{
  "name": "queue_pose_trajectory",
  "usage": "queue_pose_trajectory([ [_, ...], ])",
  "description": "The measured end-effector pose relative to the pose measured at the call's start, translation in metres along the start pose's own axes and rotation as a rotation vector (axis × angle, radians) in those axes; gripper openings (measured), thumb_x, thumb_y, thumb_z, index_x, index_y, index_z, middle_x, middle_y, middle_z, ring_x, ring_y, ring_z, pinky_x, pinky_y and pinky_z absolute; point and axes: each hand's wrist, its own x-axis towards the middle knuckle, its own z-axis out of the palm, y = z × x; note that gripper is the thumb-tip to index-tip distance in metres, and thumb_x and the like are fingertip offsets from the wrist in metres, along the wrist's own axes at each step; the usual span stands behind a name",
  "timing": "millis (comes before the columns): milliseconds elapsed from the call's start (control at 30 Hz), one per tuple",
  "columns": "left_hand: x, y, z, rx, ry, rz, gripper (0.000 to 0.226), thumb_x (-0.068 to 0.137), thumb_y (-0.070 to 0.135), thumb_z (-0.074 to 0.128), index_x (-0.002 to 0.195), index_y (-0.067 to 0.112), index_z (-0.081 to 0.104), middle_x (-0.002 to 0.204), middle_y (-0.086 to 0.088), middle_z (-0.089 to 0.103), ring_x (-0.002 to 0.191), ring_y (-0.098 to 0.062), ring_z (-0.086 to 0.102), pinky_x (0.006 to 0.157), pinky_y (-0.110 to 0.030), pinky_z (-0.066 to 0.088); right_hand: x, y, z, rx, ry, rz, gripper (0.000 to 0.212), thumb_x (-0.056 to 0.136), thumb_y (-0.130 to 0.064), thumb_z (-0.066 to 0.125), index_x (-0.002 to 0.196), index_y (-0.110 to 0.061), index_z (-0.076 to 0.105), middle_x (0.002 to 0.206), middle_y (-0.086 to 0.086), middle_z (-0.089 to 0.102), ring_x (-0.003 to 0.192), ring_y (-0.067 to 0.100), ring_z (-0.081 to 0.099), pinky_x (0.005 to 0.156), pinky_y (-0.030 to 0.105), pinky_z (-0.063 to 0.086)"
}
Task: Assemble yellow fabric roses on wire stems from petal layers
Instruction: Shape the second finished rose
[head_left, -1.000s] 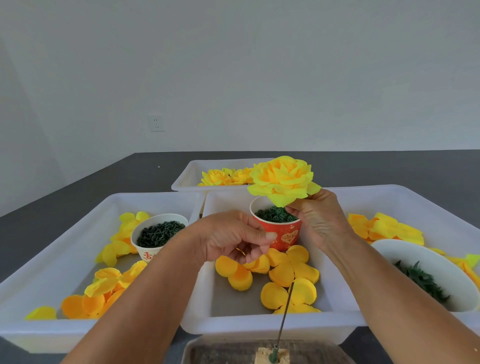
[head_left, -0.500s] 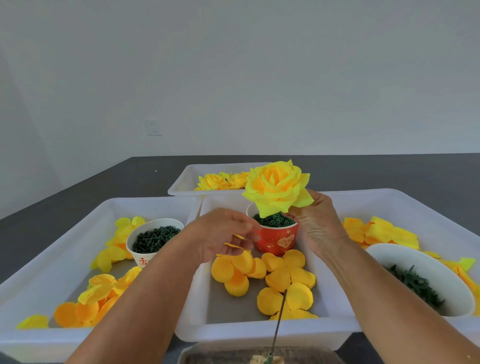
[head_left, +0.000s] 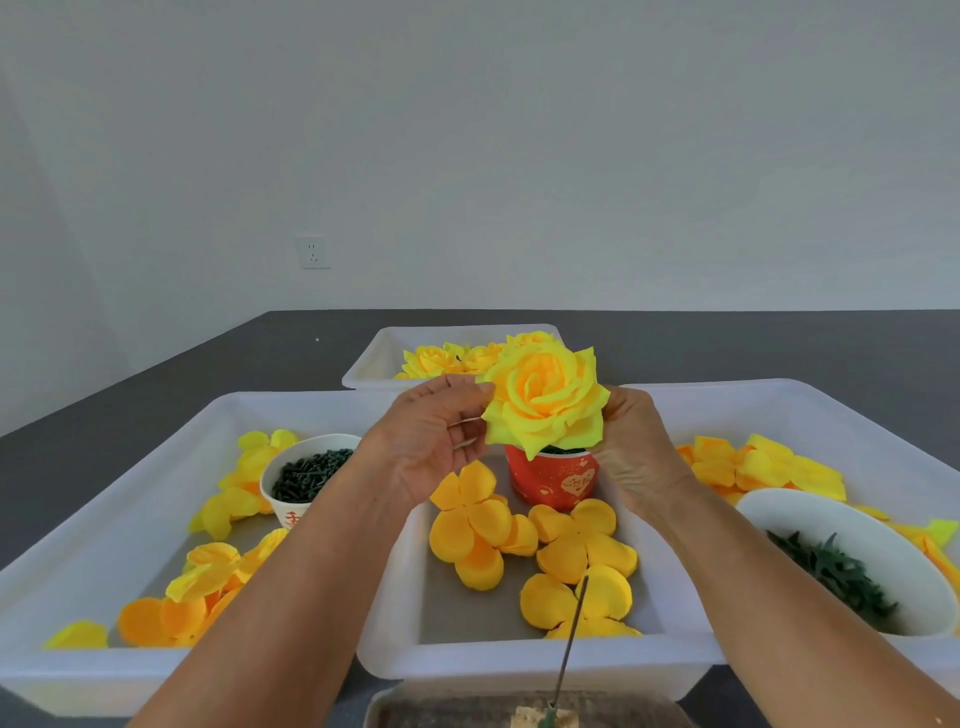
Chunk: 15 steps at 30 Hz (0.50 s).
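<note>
Yellow fabric rose (head_left: 545, 397) is sitting between our two hands, raised over the red paper cup (head_left: 555, 478). Head view only.

Left hand (head_left: 434, 436) is touching the rose's left petals with fingers curled; whether it is really pinching a petal we cannot tell. Right hand (head_left: 636, 447) is gripping the rose from the right side and behind, fingers mostly hidden by the bloom.

We are seeing four white trays:
- middle tray (head_left: 519, 660): holding the red cup of dark green bits plus loose orange-yellow petal layers (head_left: 576, 545).
- left tray (head_left: 104, 519): holding one white cup (head_left: 291, 499) of dark green pieces and scattered yellow petals (head_left: 208, 571).
- right tray (head_left: 831, 410): holding one white bowl (head_left: 883, 540) of green leaf parts and more petals (head_left: 753, 462).
- far tray (head_left: 374, 358): holding finished roses (head_left: 436, 361); exact count unclear.

One wire stem (head_left: 571, 639) is standing tilted from a block (head_left: 543, 719) at the bottom edge, well apart from the rose.
</note>
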Motion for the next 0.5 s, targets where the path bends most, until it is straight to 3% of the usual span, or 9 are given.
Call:
queue_pose_trajectory([
  [67,0.0001,0.001,-0.0001,-0.002,0.041,0.041,0.008,0.081,0.007,0.064,0.086,0.012,0.06,0.084,-0.007,0.061,0.072,-0.018,0.054,0.074,-0.034,0.047,-0.0004,0.001,0.0001,-0.022,-0.04,-0.011,0.028,0.071,0.004,0.074,0.068,-0.023,0.071,0.065,-0.012,0.07,0.067,0.001,0.067,0.06,0.015,0.052],
  [133,-0.0003,0.0014,-0.0006,0.061,0.102,0.114,0.008,0.08,0.006,0.066,0.081,0.012,0.061,0.086,-0.007,0.06,0.075,-0.018,0.052,0.071,-0.028,0.046,-0.0006,0.0043,0.0002,-0.09,-0.06,-0.031,0.028,0.072,0.007,0.073,0.075,-0.02,0.071,0.075,-0.007,0.071,0.075,0.004,0.068,0.068,0.021,0.056],
  [233,-0.0023,0.0003,0.0001,0.165,0.134,0.196,0.005,0.081,0.01,0.067,0.08,0.01,0.063,0.089,-0.01,0.06,0.08,-0.021,0.052,0.069,-0.026,0.046,0.0011,0.0088,-0.0003,-0.155,-0.056,-0.025,0.007,0.081,0.006,0.067,0.083,0.0,0.071,0.087,0.019,0.071,0.087,0.032,0.067,0.079,0.043,0.056],
  [300,-0.0029,-0.0006,0.0011,0.192,0.119,0.183,0.006,0.082,0.014,0.067,0.081,0.01,0.063,0.092,-0.012,0.061,0.08,-0.024,0.053,0.068,-0.029,0.048,0.0014,0.0093,0.0002,-0.149,-0.033,-0.048,0.008,0.082,0.006,0.066,0.079,-0.001,0.069,0.085,0.017,0.07,0.082,0.022,0.068,0.074,0.034,0.058],
  [400,-0.0032,-0.0011,0.0014,0.214,0.06,0.099,0.009,0.081,0.016,0.067,0.082,0.008,0.062,0.092,-0.015,0.061,0.08,-0.027,0.054,0.069,-0.032,0.049,0.0006,0.0065,0.001,-0.113,-0.01,-0.078,0.027,0.08,0.005,0.068,0.069,-0.02,0.067,0.07,-0.009,0.069,0.067,0.0,0.065,0.06,0.014,0.052],
  [500,-0.0026,-0.0009,-0.0011,0.238,0.044,0.053,0.007,0.079,0.009,0.068,0.075,0.008,0.062,0.08,-0.01,0.065,0.073,-0.021,0.058,0.065,-0.027,0.05,0.0005,0.0079,0.0007,-0.139,0.0,-0.059,0.03,0.082,0.003,0.067,0.068,-0.025,0.067,0.067,-0.011,0.069,0.07,0.006,0.066,0.063,0.019,0.054],
])
